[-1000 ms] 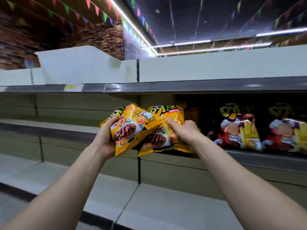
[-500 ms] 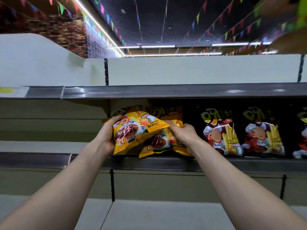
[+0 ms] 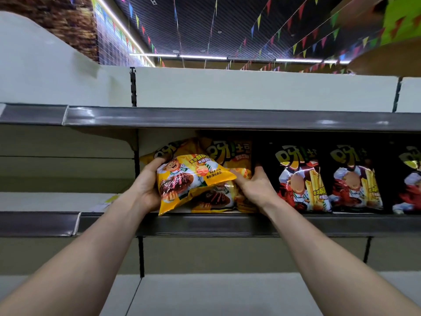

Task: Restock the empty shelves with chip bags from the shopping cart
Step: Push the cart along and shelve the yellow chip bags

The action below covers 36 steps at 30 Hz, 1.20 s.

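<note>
Now, both arms reach up to the middle shelf [image 3: 205,224].

Yellow chip bags: two counted for certain.
- Front yellow bag [image 3: 193,179]: tilted, its lower corner hanging over the shelf's grey front rail. My left hand [image 3: 148,190] grips its left side, fingers curled round the edge.
- Second yellow bag [image 3: 214,198]: behind and partly under the first, bottom edge on the shelf board. My right hand [image 3: 255,185] holds its right side, thumb on the front and fingers wrapped behind.
- More yellow shows behind these. I cannot tell whether it is a third bag.

Black bags [image 3: 300,179]: three in view, upright in a row just right of my right hand. The farthest one is cut by the frame edge.

Shelf levels: three seen. The upper shelf [image 3: 205,118] is above the bags, the middle one carries them, and the lower shelf [image 3: 216,293] is beneath my forearms.

One small yellow label [image 3: 111,198] lies in the left bay.
</note>
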Tool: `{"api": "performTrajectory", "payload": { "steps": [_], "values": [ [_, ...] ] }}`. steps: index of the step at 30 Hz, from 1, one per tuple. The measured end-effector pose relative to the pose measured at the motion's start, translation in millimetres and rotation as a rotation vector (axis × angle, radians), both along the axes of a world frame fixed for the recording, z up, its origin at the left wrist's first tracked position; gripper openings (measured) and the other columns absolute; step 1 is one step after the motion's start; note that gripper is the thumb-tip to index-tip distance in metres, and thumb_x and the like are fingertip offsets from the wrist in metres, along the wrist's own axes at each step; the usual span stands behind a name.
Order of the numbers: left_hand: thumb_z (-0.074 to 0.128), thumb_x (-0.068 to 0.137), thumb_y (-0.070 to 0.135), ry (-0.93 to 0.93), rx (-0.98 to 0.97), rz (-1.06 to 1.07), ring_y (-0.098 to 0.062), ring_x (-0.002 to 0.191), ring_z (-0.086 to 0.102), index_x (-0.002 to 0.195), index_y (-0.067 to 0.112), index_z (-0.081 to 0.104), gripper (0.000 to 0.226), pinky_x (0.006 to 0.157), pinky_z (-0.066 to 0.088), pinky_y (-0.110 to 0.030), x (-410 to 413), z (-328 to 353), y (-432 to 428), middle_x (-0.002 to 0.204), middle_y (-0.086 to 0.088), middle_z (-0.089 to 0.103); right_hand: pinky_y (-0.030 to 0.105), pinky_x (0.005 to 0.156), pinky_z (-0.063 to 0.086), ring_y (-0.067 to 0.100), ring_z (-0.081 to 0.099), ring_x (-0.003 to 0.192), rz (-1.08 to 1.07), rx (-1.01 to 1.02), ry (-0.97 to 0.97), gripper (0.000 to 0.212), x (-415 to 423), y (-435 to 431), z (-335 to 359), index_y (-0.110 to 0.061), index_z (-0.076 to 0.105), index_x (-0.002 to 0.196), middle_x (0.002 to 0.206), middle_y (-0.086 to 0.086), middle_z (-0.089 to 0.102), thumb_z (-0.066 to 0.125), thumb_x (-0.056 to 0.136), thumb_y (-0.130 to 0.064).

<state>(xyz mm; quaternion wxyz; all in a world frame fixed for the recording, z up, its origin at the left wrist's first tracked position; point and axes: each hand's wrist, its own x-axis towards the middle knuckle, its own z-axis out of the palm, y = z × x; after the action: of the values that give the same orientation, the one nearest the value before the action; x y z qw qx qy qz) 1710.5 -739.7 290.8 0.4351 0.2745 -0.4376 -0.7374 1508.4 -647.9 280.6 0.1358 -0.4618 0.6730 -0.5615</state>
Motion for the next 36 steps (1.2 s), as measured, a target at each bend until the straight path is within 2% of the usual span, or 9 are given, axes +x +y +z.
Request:
{"api": "performTrajectory", "payload": {
  "steps": [3, 6, 9, 15, 20, 24, 30, 32, 36],
  "values": [
    [0.046, 0.097, 0.041, 0.006, -0.011, -0.013, -0.032, 0.058, 0.071, 0.095, 0.004, 0.064, 0.041, 0.046, 0.057, -0.044, -0.3, 0.3, 0.9, 0.076, -0.020, 0.073, 0.042, 0.108, 0.037, 0.034, 0.039, 0.134, -0.061, 0.022, 0.244, 0.063, 9.4, 4.1, 10.4, -0.009, 0.033, 0.144, 0.143, 0.018, 0.039, 0.062, 0.094, -0.033],
    [0.047, 0.097, 0.041, 0.012, -0.024, -0.009, -0.032, 0.060, 0.071, 0.097, 0.005, 0.064, 0.040, 0.047, 0.058, -0.044, 0.7, 2.5, 0.0, 0.079, -0.020, 0.073, 0.041, 0.106, 0.032, 0.035, 0.037, 0.129, -0.141, 0.074, 0.673, 0.047, 22.9, 8.7, 20.7, -0.009, 0.040, 0.141, 0.136, 0.018, 0.043, 0.053, 0.096, -0.016],
    [0.049, 0.096, 0.040, -0.011, -0.050, 0.001, -0.031, 0.059, 0.071, 0.096, 0.007, 0.065, 0.037, 0.049, 0.058, -0.044, 5.8, 3.6, -1.9, 0.078, -0.018, 0.073, 0.040, 0.104, 0.030, 0.033, 0.040, 0.125, -0.154, 0.107, 0.965, 0.051, 27.9, 7.5, 16.6, -0.014, 0.042, 0.140, 0.132, 0.014, 0.048, 0.054, 0.091, -0.008],
    [0.050, 0.096, 0.038, -0.043, -0.083, -0.001, -0.029, 0.059, 0.071, 0.095, 0.010, 0.063, 0.032, 0.053, 0.059, -0.039, 13.3, 3.0, -2.7, 0.075, -0.016, 0.073, 0.042, 0.101, 0.031, 0.034, 0.045, 0.120, -0.183, 0.155, 1.041, 0.040, 24.7, 10.1, 13.0, -0.014, 0.041, 0.139, 0.131, 0.015, 0.051, 0.034, 0.102, -0.030],
    [0.053, 0.094, 0.038, -0.076, -0.117, -0.014, -0.029, 0.064, 0.072, 0.099, 0.011, 0.065, 0.030, 0.060, 0.059, -0.039, 19.7, 4.4, -8.8, 0.081, -0.015, 0.074, 0.043, 0.104, 0.028, 0.032, 0.040, 0.125, -0.145, 0.251, 1.164, 0.058, 22.7, 10.0, 4.6, -0.018, 0.028, 0.146, 0.139, 0.010, 0.043, 0.042, 0.098, -0.046],
    [0.050, 0.096, 0.037, -0.068, -0.123, -0.003, -0.029, 0.063, 0.072, 0.096, 0.015, 0.066, 0.028, 0.059, 0.059, -0.043, 24.6, 3.6, -14.9, 0.081, -0.015, 0.074, 0.042, 0.103, 0.029, 0.032, 0.041, 0.124, -0.134, 0.193, 1.050, 0.048, 23.8, 13.1, 13.2, -0.016, 0.038, 0.143, 0.136, 0.013, 0.048, 0.035, 0.102, -0.041],
    [0.062, 0.080, 0.030, -0.152, -0.139, -0.029, -0.028, 0.062, 0.070, 0.088, 0.012, 0.066, 0.021, 0.057, 0.059, -0.039, 40.2, 7.3, -23.1, 0.075, -0.014, 0.073, 0.037, 0.093, 0.040, 0.033, 0.050, 0.115, -0.070, -0.172, 0.748, 0.036, 72.4, 0.7, 32.8, -0.012, 0.057, 0.131, 0.122, 0.018, 0.056, 0.045, 0.099, -0.021],
    [0.064, 0.075, 0.029, -0.195, -0.144, -0.026, -0.026, 0.055, 0.069, 0.084, 0.010, 0.063, 0.022, 0.053, 0.059, -0.035, 46.3, 7.7, -26.4, 0.069, -0.013, 0.071, 0.036, 0.091, 0.043, 0.033, 0.053, 0.115, 0.000, -0.093, 0.599, 0.040, 96.2, -9.2, 34.4, -0.010, 0.054, 0.130, 0.123, 0.017, 0.056, 0.044, 0.100, -0.035],
    [0.056, 0.091, 0.036, -0.227, -0.134, 0.031, -0.026, 0.055, 0.068, 0.081, 0.011, 0.063, 0.028, 0.057, 0.058, -0.033, 59.2, 9.9, -38.7, 0.067, -0.013, 0.070, 0.029, 0.095, 0.039, 0.029, 0.050, 0.124, 0.187, 0.227, 0.104, 0.074, 122.4, -35.4, 28.5, -0.005, 0.039, 0.143, 0.138, 0.011, 0.049, 0.044, 0.094, -0.060]
  ]
}}
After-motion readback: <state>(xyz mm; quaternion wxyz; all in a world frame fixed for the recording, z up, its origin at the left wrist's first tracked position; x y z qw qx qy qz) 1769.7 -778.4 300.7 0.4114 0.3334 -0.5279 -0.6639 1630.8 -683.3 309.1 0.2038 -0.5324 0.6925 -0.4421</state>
